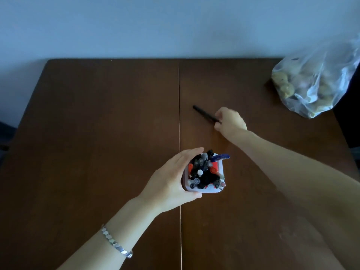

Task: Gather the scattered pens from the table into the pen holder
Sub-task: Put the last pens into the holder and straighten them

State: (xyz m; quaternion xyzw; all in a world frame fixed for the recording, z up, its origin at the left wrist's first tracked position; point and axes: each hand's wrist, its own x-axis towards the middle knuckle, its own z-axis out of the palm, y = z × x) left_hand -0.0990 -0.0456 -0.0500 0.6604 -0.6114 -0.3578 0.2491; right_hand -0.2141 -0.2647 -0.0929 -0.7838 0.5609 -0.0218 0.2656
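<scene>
One black pen (205, 114) left, pinched in right hand (230, 121); left hand (171, 182) cups pen holder (204, 190) — next: lift, carry back, drop in

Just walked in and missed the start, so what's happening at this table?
A person is tidying pens. The left hand steadies a white pen holder, already crammed with pens, near the table's front middle. The right hand reaches farther back and closes on one end of a black pen, the only loose one in sight. A plastic bag sits at the far right corner.
</scene>
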